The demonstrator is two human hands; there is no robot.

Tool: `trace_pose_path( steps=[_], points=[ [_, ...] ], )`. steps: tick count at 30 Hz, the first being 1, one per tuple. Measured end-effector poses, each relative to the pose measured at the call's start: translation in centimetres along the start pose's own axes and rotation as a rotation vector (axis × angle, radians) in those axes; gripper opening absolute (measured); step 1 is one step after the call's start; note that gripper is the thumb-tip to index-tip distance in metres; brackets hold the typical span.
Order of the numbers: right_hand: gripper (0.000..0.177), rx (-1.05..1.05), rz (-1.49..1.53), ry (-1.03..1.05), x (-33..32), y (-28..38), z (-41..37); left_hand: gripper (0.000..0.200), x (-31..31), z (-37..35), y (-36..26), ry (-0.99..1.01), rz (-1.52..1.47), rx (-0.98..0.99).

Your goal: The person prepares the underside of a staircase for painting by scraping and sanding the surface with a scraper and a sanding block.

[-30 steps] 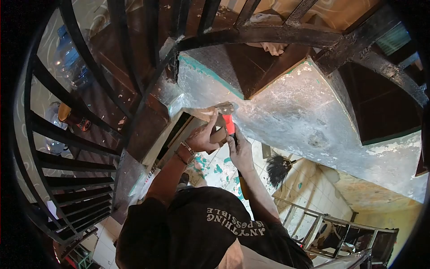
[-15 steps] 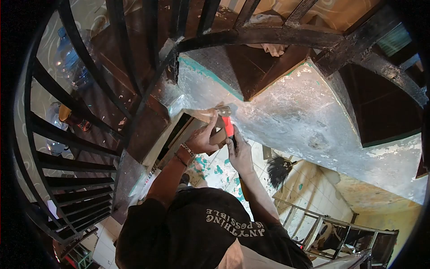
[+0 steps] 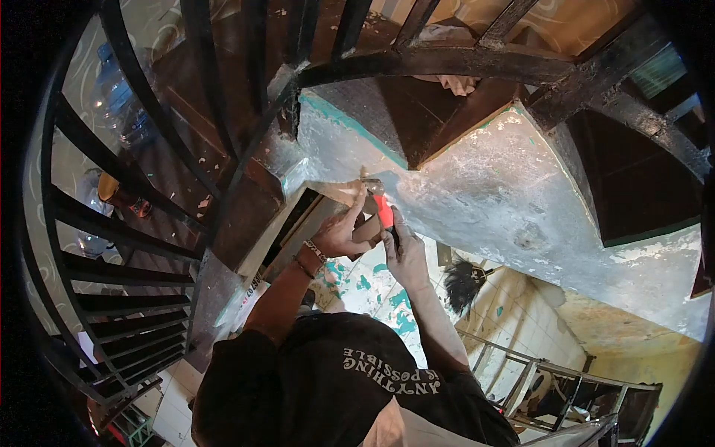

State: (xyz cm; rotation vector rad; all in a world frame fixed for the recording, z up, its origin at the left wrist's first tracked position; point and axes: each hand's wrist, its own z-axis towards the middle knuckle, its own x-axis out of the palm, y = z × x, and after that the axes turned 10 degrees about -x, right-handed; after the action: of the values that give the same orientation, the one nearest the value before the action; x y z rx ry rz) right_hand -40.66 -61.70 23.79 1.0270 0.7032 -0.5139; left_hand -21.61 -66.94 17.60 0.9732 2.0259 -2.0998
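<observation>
Scraper (image 3: 380, 204) higher on the plaster (image 3: 477, 186)

Dim fisheye view with black, curved edges; daylight seems to rise from below, leaving upper steps shadowed.

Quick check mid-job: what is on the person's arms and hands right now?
Both arms are bare below the short sleeves of a black shirt with white lettering. The left hand is ungloved, with a patterned band and a thinner dark one beside it at the wrist. The right hand is ungloved too, and its wrist is bare.
</observation>
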Motion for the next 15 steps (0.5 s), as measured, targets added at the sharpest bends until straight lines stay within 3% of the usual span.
trace_pose_path(
  steps=[7,10,13,15],
  points=[
    [0.052,-0.002,0.025,-0.006,0.0,-0.3,0.1,0.119,-0.4,0.0,-0.6,0.040,0.070,-0.086],
    [0.055,-0.032,0.001,-0.008,0.1,-1.1,-0.1,0.118,0.4,0.4,0.3,0.017,0.028,-0.061],
    [0.057,-0.065,-0.011,-0.006,-0.3,-0.7,0.4,0.117,0.5,0.4,0.6,-0.124,0.091,0.103],
    [0.057,-0.082,-0.013,-0.011,-0.4,-0.5,0.3,0.115,-0.1,0.3,-0.2,0.027,0.008,-0.068]
  ],
)
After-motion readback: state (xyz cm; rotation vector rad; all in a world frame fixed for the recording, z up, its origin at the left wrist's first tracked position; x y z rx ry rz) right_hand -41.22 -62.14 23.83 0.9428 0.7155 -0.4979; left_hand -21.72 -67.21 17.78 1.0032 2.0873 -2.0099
